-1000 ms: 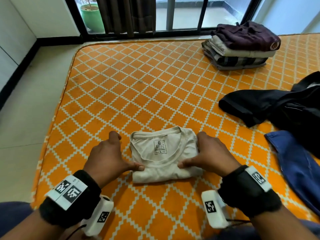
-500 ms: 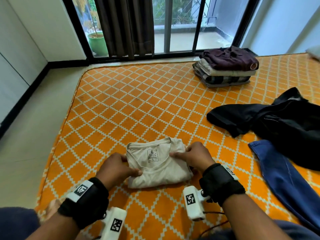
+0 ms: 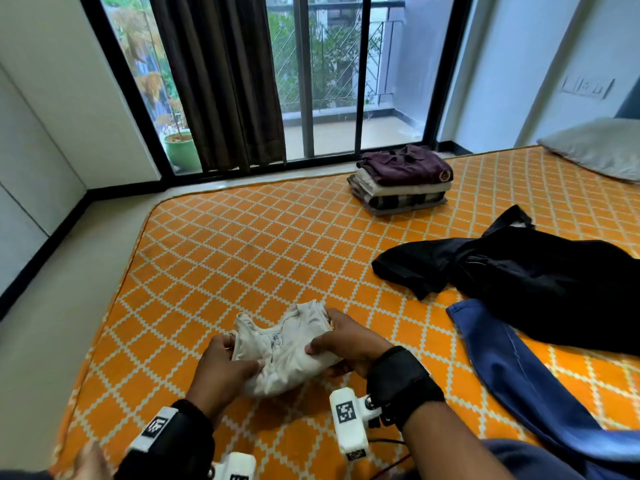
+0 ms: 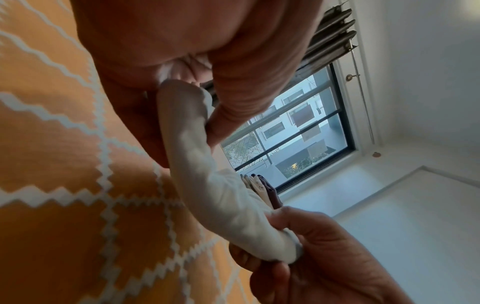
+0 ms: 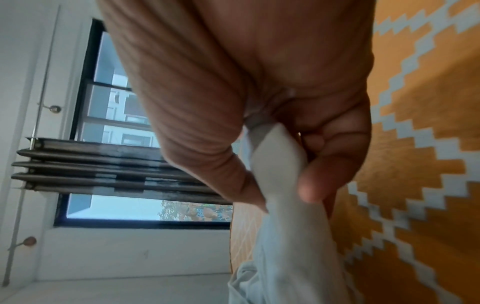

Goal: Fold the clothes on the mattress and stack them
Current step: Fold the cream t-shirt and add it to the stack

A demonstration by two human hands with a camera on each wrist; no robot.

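We grip the folded cream T-shirt from both sides, left hand and right hand each clamped on an edge, holding it above the orange mattress, well apart from the folded stack.

A grey pillow lies at the far right corner of the mattress, an orange cover crossed by a white diamond lattice. Beyond the mattress's far edge runs pale floor, then a black-framed glass door with a dark brown curtain bunched over its left part (the folds hang straight down to the sill). Through the glass at the left stands a green plant pot with orange-leaved stems, and farther out a balcony railing with greenery behind it. White walls close the room on both sides, with a black skirting along the left one.
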